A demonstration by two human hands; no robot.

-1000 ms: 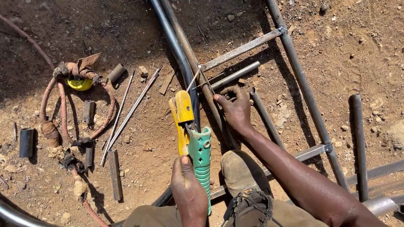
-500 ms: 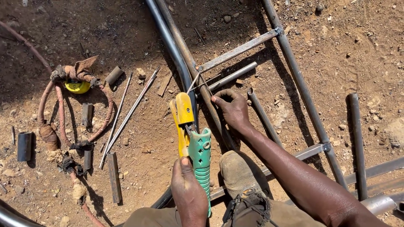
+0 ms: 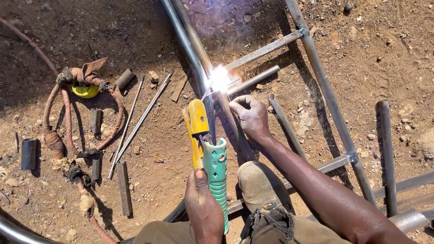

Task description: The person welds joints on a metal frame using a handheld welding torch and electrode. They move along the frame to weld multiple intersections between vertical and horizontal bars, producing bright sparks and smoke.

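My left hand (image 3: 203,205) grips the green handle of a welding electrode holder (image 3: 209,147) with yellow jaws. A thin rod in the jaws reaches up to a bright white arc (image 3: 220,79) at the joint of the long metal pipe (image 3: 192,45) and a short cross tube (image 3: 253,80). My right hand (image 3: 251,115) rests just right of the arc, fingers curled and pinching near the rod beside the pipe. What it pinches is washed out by glare. Smoke rises above the spark.
The welded tube frame (image 3: 327,97) lies on brown dirt, and my shoe (image 3: 260,192) stands on its lower bar. Left of the pipe lie spare welding rods (image 3: 138,119), short pipe offcuts (image 3: 123,187), a patched reddish cable loop (image 3: 65,117) and a yellow round object (image 3: 85,90).
The arc has struck: a bright flash and smoke now show at the joint where there was none. Both hands stay in nearly the same places.
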